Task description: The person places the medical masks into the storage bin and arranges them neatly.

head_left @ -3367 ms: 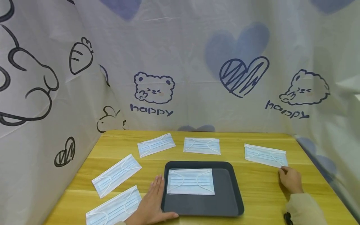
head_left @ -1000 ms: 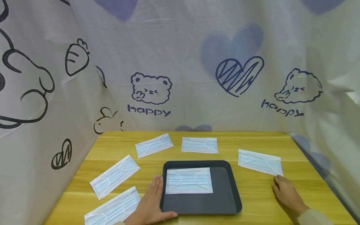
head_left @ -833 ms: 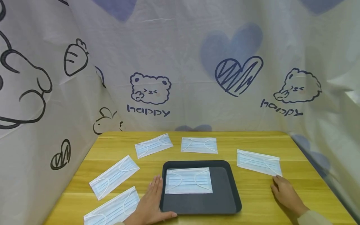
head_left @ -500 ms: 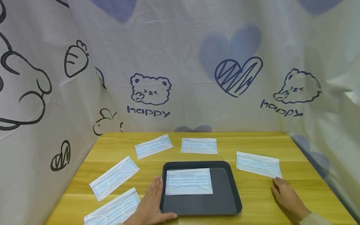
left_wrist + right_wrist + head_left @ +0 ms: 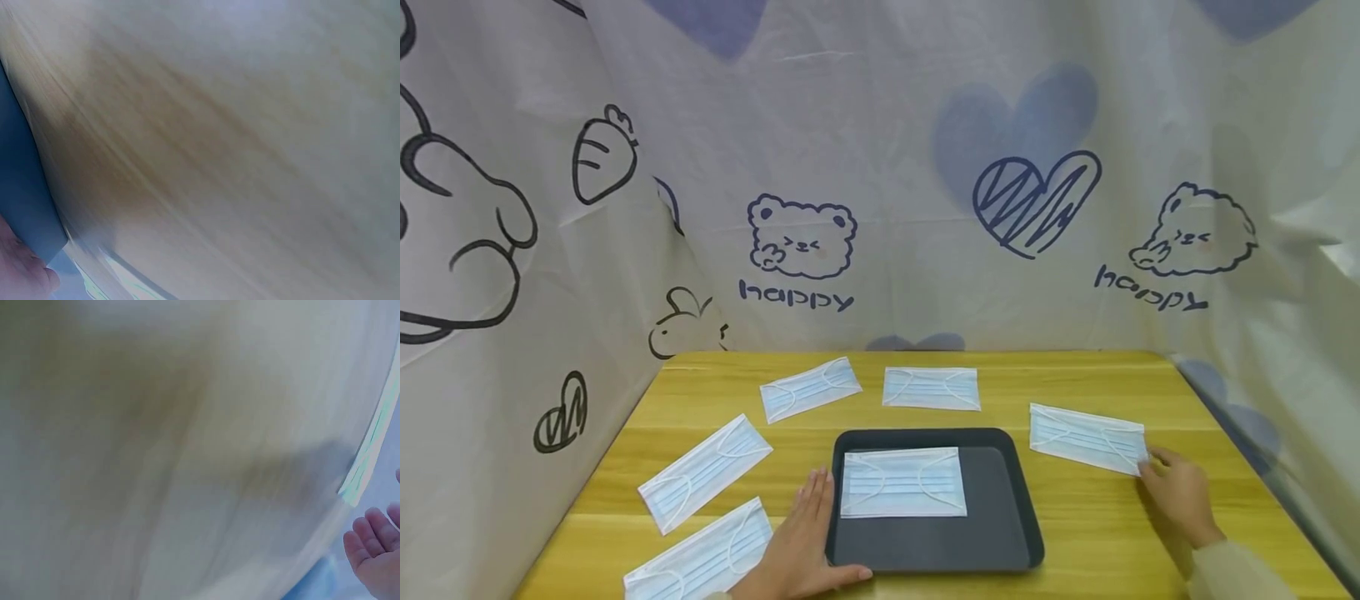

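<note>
A dark grey tray [image 5: 932,546] lies on the table with one pale blue face mask [image 5: 904,482] inside, towards its left. My left hand [image 5: 801,542] rests along the tray's left side, fingers straight and thumb spread by the front corner. To the tray's right, another face mask [image 5: 1086,437] lies flat and slightly slanted. My right hand [image 5: 1180,492] is at that mask's right edge, its fingers loose and a little apart; they appear to touch the edge. In the right wrist view the fingers [image 5: 369,534] look relaxed, close to the mask's edge [image 5: 369,456].
More face masks lie spread on the wooden table [image 5: 1097,542]: one at the front left [image 5: 703,554], one above it [image 5: 706,473], one at the back left [image 5: 811,389] and one at the back middle [image 5: 931,388]. A printed cloth [image 5: 917,275] hangs behind the table.
The right-hand mask has slid nearer to me and slightly left. My right hand has just shifted from its lower corner up along its right edge, fingers loosening. My left hand stays put.
</note>
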Demonstrator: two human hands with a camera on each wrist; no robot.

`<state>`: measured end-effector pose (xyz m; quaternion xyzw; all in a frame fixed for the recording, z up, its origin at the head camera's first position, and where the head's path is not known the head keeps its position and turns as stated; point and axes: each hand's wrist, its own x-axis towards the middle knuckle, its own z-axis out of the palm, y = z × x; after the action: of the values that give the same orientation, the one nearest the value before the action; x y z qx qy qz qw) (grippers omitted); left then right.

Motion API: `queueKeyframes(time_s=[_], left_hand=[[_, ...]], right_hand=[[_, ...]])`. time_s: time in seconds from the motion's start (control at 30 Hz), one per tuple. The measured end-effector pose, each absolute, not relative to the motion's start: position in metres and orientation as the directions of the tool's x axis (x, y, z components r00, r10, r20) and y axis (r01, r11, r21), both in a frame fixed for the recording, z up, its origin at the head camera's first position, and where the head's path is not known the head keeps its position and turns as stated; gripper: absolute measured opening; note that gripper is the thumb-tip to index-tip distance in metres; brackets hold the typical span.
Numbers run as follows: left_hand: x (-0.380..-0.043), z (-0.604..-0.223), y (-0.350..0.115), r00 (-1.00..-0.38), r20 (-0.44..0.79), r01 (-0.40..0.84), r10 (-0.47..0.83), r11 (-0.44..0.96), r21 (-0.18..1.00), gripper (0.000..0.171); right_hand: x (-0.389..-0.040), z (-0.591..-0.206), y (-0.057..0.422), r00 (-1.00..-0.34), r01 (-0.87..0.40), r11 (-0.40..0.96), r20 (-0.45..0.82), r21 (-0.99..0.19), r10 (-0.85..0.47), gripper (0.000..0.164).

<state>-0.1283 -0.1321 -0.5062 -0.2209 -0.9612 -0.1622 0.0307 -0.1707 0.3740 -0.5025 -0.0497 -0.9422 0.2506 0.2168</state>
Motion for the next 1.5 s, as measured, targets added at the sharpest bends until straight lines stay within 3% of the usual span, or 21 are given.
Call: queueKeyframes(time_s=[0.17,0.3,0.53,0.63,0.8,1.13,1.5], left_hand=[[-0.128,-0.505,-0.132,-0.906,0.112,0.423,0.409,0.849,0.317,0.119],[-0.129,-0.505,-0.132,-0.905,0.11,0.424,0.411,0.847,0.32,0.12],[-0.129,-0.506,-0.132,-0.899,0.146,0.438,0.413,0.846,0.304,0.12],[-0.13,-0.506,-0.132,-0.9,0.148,0.436,0.411,0.847,0.302,0.121],[-0.13,-0.506,-0.132,-0.905,0.129,0.426,0.406,0.847,0.318,0.121],[-0.129,-0.505,-0.131,-0.907,0.112,0.42,0.406,0.849,0.32,0.12],[-0.129,-0.507,-0.132,-0.906,0.121,0.422,0.405,0.85,0.316,0.121]], right_hand=[[-0.179,-0.502,0.377,-0.895,0.188,0.756,0.208,-0.627,0.395,0.044],[-0.184,-0.503,0.377,-0.877,0.309,0.664,0.066,-0.681,0.476,0.051],[-0.191,-0.507,0.369,-0.849,0.354,0.637,0.051,-0.685,0.526,0.043],[-0.194,-0.507,0.364,-0.829,0.405,0.604,0.003,-0.686,0.56,0.05],[-0.199,-0.506,0.359,-0.801,0.476,0.599,-0.036,-0.643,0.598,0.048],[-0.203,-0.495,0.361,-0.813,0.523,0.652,-0.092,-0.55,0.574,0.046],[-0.21,-0.484,0.361,-0.719,0.679,0.558,-0.279,-0.476,0.637,0.046]])
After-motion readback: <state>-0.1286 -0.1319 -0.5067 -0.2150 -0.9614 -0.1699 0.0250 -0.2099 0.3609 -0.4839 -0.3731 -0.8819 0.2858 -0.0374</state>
